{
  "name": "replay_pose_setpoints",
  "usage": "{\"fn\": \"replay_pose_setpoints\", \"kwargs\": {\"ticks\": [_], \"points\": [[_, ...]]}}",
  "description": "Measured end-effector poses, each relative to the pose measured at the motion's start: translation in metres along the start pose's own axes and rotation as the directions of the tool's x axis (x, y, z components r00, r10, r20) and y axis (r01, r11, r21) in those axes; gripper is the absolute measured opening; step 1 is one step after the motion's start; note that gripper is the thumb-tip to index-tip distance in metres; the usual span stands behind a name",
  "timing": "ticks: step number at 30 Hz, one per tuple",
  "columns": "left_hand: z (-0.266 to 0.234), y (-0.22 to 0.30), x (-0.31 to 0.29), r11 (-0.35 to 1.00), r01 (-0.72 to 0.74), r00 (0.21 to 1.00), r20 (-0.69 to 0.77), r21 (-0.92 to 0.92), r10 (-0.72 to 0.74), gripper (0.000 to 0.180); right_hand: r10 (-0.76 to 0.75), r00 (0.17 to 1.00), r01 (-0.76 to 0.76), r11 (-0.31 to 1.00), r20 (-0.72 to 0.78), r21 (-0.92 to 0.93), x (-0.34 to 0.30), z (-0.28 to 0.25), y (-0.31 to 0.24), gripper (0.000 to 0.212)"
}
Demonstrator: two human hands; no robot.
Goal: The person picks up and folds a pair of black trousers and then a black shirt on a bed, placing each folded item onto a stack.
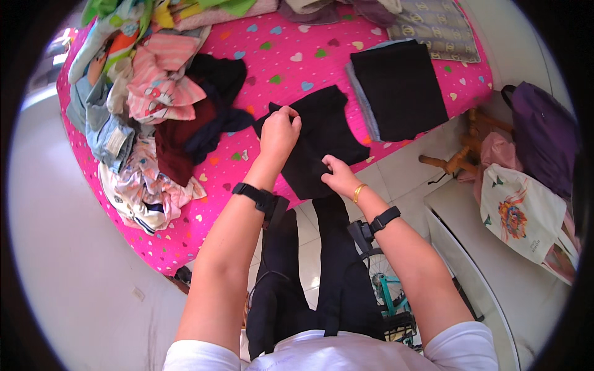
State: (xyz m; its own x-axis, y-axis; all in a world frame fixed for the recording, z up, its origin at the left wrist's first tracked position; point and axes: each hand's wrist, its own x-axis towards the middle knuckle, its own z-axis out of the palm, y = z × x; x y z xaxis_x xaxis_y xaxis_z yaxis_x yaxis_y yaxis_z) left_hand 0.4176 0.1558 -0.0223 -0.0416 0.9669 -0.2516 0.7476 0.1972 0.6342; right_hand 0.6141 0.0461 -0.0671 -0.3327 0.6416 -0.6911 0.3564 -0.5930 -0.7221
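A black garment is spread on the pink bed in front of me; its exact kind is hard to make out. At its left edge my left hand is closed, fingers curled down on the cloth. My right hand is also closed over the lower right part of the garment, its fingertips bent against the fabric. Just to the right lies a folded stack of clothes, black on top with grey-blue cloth showing along its left side.
The bed's pink heart-print sheet holds a heap of loose clothes at the left. A grey patterned cloth lies at the far right corner. Beyond the bed's right edge are a wooden stand, a purple bag and a white printed bag.
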Motion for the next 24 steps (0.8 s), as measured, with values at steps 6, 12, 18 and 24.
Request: {"fn": "replay_pose_setpoints", "kwargs": {"ticks": [6,12,18,24], "points": [[0.062,0.043,0.043,0.995,-0.064,0.991,0.12,0.081,0.054,0.02,0.091,0.986,-0.054,0.967,-0.141,0.249,0.003,-0.069,0.02,0.031],[0.106,0.04,0.062,0.99,-0.106,0.976,0.2,0.092,0.086,0.028,0.198,0.948,-0.141,0.963,-0.248,0.232,0.006,-0.097,0.027,0.04],[0.1,0.053,0.048,0.995,-0.093,0.946,0.314,0.018,0.083,0.053,0.197,0.935,-0.264,0.943,-0.296,-0.205,-0.005,-0.104,0.031,0.052],[0.093,0.04,0.022,0.833,-0.447,0.865,0.397,0.326,0.308,0.067,0.153,0.88,-0.303,0.91,-0.449,-0.284,-0.006,-0.099,0.053,0.044]]}}
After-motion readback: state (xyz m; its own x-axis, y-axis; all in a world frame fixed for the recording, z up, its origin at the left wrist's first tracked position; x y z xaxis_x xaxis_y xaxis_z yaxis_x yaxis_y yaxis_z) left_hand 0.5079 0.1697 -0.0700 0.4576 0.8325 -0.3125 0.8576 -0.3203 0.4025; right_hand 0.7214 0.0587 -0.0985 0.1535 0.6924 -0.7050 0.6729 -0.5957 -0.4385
